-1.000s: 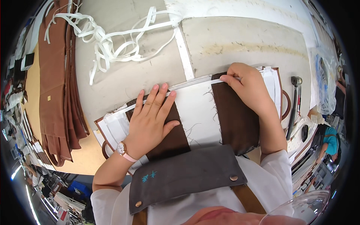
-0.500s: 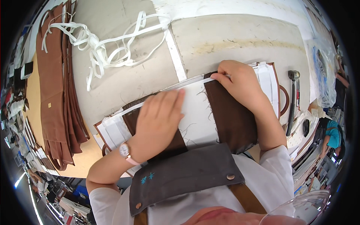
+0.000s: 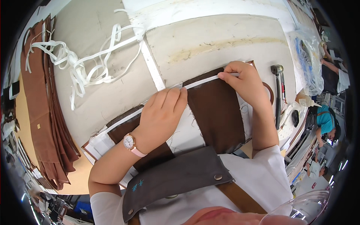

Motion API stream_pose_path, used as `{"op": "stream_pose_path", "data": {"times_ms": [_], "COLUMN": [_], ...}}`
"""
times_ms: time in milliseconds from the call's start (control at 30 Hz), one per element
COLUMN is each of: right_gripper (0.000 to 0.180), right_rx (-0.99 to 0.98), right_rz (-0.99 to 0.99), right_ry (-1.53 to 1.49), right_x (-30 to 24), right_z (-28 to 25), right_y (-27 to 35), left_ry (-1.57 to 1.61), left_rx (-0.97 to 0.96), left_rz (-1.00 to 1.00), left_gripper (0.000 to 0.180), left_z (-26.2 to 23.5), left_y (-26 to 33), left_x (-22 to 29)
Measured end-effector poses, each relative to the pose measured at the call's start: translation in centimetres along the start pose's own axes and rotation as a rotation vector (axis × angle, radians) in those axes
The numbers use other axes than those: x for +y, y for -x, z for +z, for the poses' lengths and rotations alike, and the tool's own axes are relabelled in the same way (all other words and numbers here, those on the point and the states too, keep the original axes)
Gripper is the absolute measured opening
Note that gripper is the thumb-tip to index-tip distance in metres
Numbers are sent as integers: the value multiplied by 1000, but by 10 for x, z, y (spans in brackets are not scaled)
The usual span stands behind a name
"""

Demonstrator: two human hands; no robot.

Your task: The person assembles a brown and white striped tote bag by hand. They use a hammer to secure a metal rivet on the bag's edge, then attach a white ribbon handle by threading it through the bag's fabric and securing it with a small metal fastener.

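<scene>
A brown bag piece with a white lining [image 3: 187, 129] and two dark brown panels [image 3: 216, 112] lies before me, loose threads along the panel edges. Narrow white tape [image 3: 202, 81] runs along its far edge. Between thumb and bent fingers, my right hand [image 3: 245, 83] pinches the tape near the far corner of the right panel. My left hand [image 3: 160, 112], a watch on its wrist, lies with fingers extended over the tape between the panels, hiding part of it. A brown handle loop [image 3: 269, 93] shows beyond my right forearm.
Tangled white tape [image 3: 80, 69] lies on the table at the far left, beside stacked brown pieces [image 3: 41, 112]. On the right are a hammer-like tool [image 3: 278, 93] with a black handle, a clear plastic bag [image 3: 309, 65] and a small black object [image 3: 295, 118]. Other people are farther right.
My right hand has moved right along the edge, and tape now lies across the right panel. My left hand has slid rightward along the piece. The whole view has shifted.
</scene>
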State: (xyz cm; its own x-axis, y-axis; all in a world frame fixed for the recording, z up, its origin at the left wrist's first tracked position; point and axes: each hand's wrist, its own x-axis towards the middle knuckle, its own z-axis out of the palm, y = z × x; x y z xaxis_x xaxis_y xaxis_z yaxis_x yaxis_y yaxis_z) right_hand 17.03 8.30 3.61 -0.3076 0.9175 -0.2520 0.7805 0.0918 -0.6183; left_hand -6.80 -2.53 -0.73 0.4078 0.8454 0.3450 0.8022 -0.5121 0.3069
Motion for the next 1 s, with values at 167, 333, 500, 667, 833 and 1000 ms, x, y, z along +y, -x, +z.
{"op": "stream_pose_path", "data": {"times_ms": [167, 333, 500, 667, 833, 1000], "right_gripper": [23, 23, 24, 24, 26, 21], "right_rx": [5, 23, 3, 23, 80, 54], "right_rz": [19, -38, -3, -39, -74, 29], "right_ry": [55, 57, 83, 134, 214, 11], "right_x": [-3, 2, 0, 1, -3, 14], "right_z": [4, 6, 6, 10, 14, -13], "right_y": [-5, -7, -7, -7, -3, 0], "left_ry": [-13, 6, 55, 34, 35, 49], "left_rx": [-2, -32, -117, -210, -138, -138], "left_rz": [-20, -36, -53, -57, 52, 60], "left_gripper": [41, 53, 58, 59, 61, 59], "left_z": [1, -2, -6, -12, 13, 17], "left_y": [0, -4, -9, -21, -36, -40], "left_x": [0, 2, 3, 9, 23, 16]}}
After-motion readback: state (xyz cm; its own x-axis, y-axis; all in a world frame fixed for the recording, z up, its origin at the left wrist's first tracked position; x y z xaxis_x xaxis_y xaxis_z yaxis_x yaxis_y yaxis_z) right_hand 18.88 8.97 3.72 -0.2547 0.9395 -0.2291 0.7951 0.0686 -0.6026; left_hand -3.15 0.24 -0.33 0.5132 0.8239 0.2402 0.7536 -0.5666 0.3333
